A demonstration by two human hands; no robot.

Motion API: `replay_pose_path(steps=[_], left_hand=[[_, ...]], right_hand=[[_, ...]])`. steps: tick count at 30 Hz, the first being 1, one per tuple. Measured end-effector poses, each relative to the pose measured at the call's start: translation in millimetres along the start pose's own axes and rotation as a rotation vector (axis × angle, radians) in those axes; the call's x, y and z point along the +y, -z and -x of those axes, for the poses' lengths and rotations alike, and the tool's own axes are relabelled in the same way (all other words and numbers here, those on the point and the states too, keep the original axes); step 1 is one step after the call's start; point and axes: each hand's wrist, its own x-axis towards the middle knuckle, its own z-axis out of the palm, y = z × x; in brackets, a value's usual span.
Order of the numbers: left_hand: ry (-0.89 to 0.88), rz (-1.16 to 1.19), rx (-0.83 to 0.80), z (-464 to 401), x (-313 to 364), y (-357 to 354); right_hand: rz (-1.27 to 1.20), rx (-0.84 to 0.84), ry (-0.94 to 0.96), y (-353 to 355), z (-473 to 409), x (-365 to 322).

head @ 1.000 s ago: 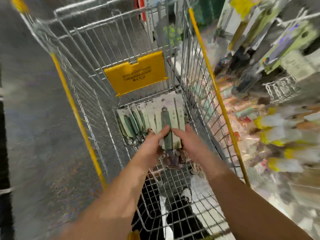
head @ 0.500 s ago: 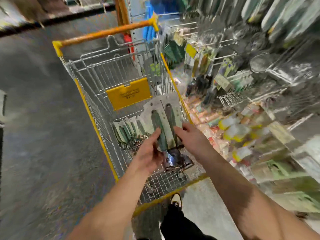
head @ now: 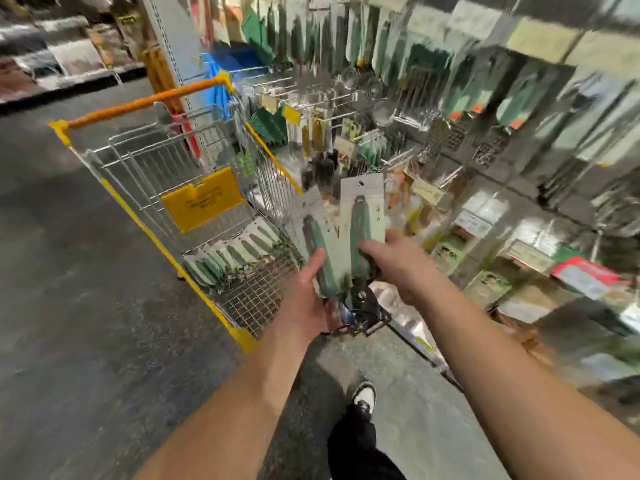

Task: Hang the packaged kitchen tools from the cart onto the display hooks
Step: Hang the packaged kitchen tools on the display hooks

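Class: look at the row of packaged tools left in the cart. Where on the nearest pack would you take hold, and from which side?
Judging by how they lie: the packs in the cart overlap like fanned cards on the mesh floor, leaning away. Pinch the near pack's lower, handle end from above, on the open side nearest the person; only that end looks free. Blur hides the details.

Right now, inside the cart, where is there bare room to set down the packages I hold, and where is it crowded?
The near part of the shopping cart, the wire floor between the row of packaged tools and the near corner, looks bare. The far part under the yellow flap is crowded. Both hands hold the packaged tools in hand: left hand, right hand.
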Motion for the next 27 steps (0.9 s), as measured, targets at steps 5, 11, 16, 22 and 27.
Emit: replay_pose_path(steps=[5, 11, 16, 22, 27], left_hand=[[0.111, -0.073, -0.080, 33.0, -33.1, -60.4], [-0.001, -0.175, -0.073, 55.3, -82.5, -146.2], [0.025, -0.243, -0.179, 71.2, -146.2, -229.5], [-0.024, -0.326, -0.184, 59.7, -241.8, -319.0], [-0.056, -0.289, -0.223, 102.0, -282.3, -394.8]], right_hand=[[-0.123, 0.141, -0.026, 61.1, 51.5, 15.4], [-0.171, 0.378, 0.031, 154.6, 101.9, 38.6], [-0.183, 0.471, 0.046, 238.4, 139.3, 72.2], [-0.183, 0.591, 0.064, 348.8, 193.8, 123.7], [-0.190, 0.735, 0.091, 427.1, 235.0, 148.5]])
